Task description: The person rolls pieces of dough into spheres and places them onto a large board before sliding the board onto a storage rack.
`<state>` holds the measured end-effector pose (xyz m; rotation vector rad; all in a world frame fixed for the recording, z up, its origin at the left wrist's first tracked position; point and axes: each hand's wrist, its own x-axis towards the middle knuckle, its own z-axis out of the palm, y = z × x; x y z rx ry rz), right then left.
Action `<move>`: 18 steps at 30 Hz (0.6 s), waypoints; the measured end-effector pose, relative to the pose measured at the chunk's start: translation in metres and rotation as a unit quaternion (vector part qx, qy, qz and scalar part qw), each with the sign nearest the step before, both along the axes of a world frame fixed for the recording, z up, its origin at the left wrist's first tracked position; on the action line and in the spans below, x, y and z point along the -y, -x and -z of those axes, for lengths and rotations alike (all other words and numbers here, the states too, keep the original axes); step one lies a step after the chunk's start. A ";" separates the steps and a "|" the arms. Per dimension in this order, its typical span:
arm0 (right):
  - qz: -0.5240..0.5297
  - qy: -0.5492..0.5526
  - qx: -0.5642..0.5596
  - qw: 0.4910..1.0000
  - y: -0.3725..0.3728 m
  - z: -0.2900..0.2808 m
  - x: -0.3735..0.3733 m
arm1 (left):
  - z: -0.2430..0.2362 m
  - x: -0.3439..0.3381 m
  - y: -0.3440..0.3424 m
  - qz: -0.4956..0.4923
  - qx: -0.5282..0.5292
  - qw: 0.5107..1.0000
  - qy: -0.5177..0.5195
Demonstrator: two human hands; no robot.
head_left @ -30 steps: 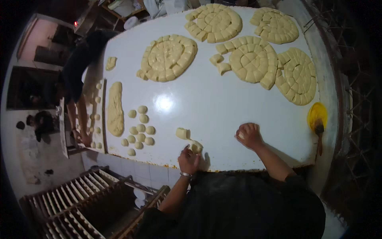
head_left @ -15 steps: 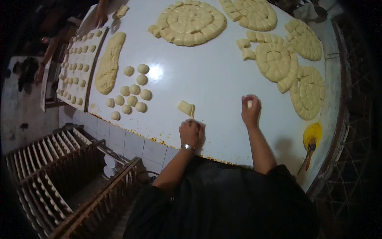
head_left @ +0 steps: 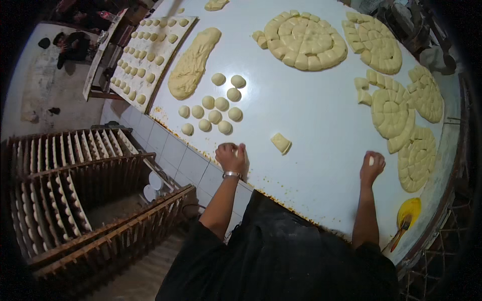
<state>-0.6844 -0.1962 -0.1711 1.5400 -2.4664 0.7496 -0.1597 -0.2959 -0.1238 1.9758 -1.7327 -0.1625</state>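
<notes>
My left hand (head_left: 231,156) is by the table's front edge, its fingers curled round what looks like a piece of dough, mostly hidden, with a pale bit between thumb and fingers. Farther right, my right hand (head_left: 373,170) closes round a dough ball (head_left: 371,161), which shows pale between the fingers. A loose cut piece of dough (head_left: 281,143) lies on the white table between my hands. Just beyond my left hand sits a group of round dough balls (head_left: 215,117). A long slab of dough (head_left: 193,65) stretches behind them.
A floured board (head_left: 165,60) with rows of dough balls lies at the left. Scored dough rounds (head_left: 305,40) cover the far and right side. A brush (head_left: 401,233) rests on a yellow dish (head_left: 409,208). Racks (head_left: 75,155) stand lower left; a person (head_left: 75,47) is beyond.
The view has swung left, so the table's things sit farther right. My left hand has moved left from beside the loose dough piece towards the dough balls. My right hand still holds its dough.
</notes>
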 end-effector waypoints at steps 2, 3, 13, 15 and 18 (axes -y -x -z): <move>0.104 0.061 0.089 0.989 -0.022 -0.005 0.042 | -0.006 0.022 0.036 -0.069 -0.062 0.994 -0.055; 0.161 0.075 0.150 0.973 -0.051 -0.021 0.067 | 0.005 0.007 0.035 -0.018 -0.054 0.998 -0.016; 0.177 0.091 0.225 0.954 -0.035 0.008 0.041 | 0.012 0.022 -0.009 0.111 -0.094 0.986 -0.079; 0.030 -0.073 0.110 0.991 -0.079 -0.019 0.028 | 0.010 -0.008 -0.040 0.221 -0.094 0.971 0.020; 0.137 -0.185 0.255 0.939 -0.067 -0.040 -0.002 | 0.013 0.018 -0.076 0.075 -0.038 0.996 -0.024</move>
